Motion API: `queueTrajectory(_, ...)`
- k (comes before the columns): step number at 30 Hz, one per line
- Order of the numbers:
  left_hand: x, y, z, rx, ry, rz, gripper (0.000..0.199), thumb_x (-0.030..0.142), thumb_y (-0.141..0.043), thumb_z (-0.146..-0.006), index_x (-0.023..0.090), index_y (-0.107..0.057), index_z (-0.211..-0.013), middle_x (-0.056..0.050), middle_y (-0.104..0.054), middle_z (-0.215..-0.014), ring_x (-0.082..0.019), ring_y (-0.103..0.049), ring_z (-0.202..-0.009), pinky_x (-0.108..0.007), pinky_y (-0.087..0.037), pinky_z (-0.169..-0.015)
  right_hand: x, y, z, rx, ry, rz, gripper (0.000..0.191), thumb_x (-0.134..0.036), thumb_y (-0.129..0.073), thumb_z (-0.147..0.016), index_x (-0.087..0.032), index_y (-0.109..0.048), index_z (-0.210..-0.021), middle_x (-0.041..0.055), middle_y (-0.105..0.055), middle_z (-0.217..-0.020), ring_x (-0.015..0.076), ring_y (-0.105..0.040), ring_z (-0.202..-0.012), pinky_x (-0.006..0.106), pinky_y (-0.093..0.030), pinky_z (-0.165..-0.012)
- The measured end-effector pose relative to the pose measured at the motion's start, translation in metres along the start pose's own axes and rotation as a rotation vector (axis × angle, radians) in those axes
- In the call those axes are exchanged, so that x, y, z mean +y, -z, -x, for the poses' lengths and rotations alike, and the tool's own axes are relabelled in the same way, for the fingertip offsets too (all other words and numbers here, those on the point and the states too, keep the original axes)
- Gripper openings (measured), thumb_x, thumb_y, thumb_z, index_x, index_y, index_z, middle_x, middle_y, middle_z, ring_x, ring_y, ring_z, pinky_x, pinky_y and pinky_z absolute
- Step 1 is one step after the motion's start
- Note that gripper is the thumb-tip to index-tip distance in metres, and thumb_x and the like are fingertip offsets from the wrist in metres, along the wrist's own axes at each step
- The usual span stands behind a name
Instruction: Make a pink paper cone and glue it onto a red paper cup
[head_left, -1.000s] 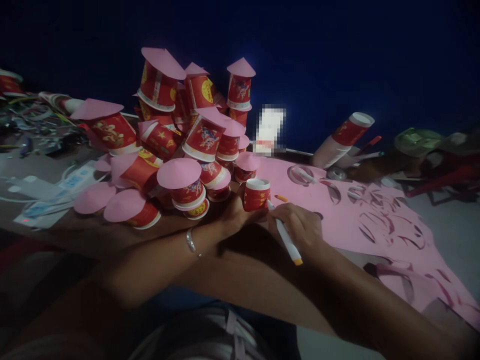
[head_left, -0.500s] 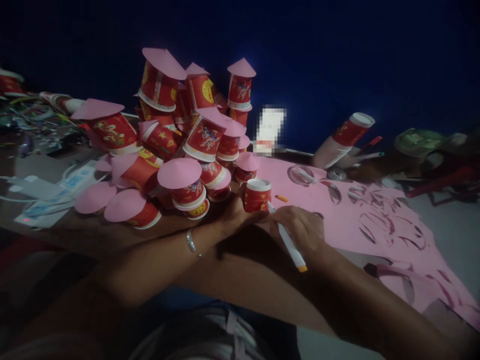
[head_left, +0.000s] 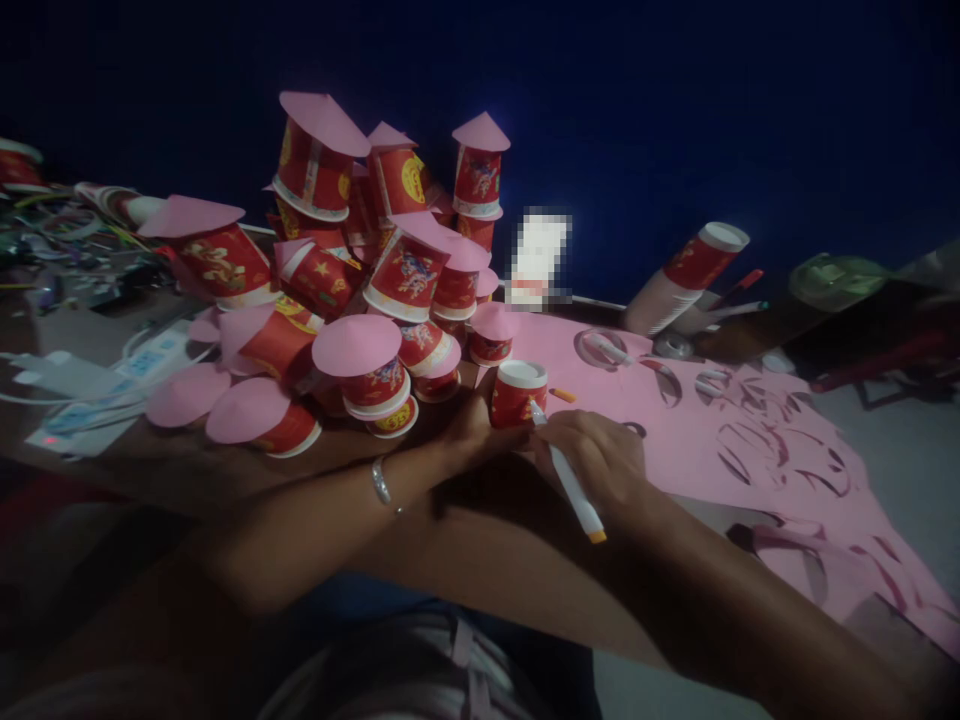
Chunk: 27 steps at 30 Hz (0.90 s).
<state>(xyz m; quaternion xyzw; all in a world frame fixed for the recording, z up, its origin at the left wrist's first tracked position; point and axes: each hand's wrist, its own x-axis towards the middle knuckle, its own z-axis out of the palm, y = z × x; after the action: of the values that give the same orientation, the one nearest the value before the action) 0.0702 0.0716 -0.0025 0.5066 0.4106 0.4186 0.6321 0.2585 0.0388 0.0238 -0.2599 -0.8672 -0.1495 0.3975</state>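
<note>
A: What does the left hand (head_left: 474, 428) have?
B: The red cup (head_left: 519, 400), in a curved grip with the palm partly open; the cup's white rim faces up, and it sits just beside the heap of red cups with pink paper cones (head_left: 356, 360)

A: And the right hand (head_left: 592, 450)?
B: Nearly closed round a white marker (head_left: 574, 490), fingers bunched near its front end. The tip is at the side of the cup; I cannot tell whether it presses there. The marker's orange end points down towards the forearm

A: What lies near them?
B: A small orange cap (head_left: 562, 395) just beyond the right hand, on the cut pink paper (head_left: 667, 440). A silver bracelet (head_left: 381, 482) circles the left wrist
</note>
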Motion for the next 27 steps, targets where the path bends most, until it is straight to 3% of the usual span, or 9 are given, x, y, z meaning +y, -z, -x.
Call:
queueTrajectory(5,0.0,-0.001,-0.002,0.0,-0.023,-0.035,0.077,0.055,-0.099,-0.049,0.022,-0.061,-0.108,-0.007,-0.076,-0.102,-0.03,-0.072,-0.097,-0.049,-0.059,-0.092,0.0,0.0,-0.001,-0.009,0.009,-0.011,0.015,-0.006,-0.068,-0.096,-0.015,-0.06,-0.105,0.0047,-0.074,-0.082,0.0162,-0.068,-0.07,0.029,-0.057,-0.063)
queueTrajectory(8,-0.004,0.001,-0.004,0.015,-0.033,-0.088,0.072,0.056,-0.098,-0.05,0.022,-0.06,-0.101,-0.007,-0.075,-0.095,-0.032,-0.072,-0.097,-0.052,-0.059,-0.092,0.0,0.0,-0.001,-0.024,0.011,-0.028,0.014,-0.006,-0.068,-0.096,-0.016,-0.06,-0.103,0.0045,-0.074,-0.08,0.0161,-0.069,-0.068,0.028,-0.056,-0.062)
queueTrajectory(14,-0.011,0.003,-0.006,0.015,-0.124,-0.001,0.076,0.059,-0.099,-0.051,0.021,-0.061,-0.105,-0.01,-0.075,-0.105,-0.034,-0.07,-0.105,-0.05,-0.057,-0.096,-0.003,-0.003,0.0,-0.01,0.002,-0.047,0.016,-0.004,-0.067,-0.093,-0.018,-0.061,-0.099,0.0023,-0.072,-0.076,0.0151,-0.068,-0.065,0.027,-0.055,-0.06)
queueTrajectory(27,0.002,-0.001,-0.006,0.013,-0.108,0.002,0.083,0.061,-0.101,-0.045,0.021,-0.063,-0.108,-0.01,-0.074,-0.105,-0.035,-0.07,-0.107,-0.051,-0.058,-0.097,-0.005,-0.003,0.0,0.008,0.004,-0.029,0.015,-0.005,-0.067,-0.092,-0.018,-0.062,-0.098,0.0019,-0.072,-0.074,0.0153,-0.067,-0.063,0.027,-0.052,-0.058)
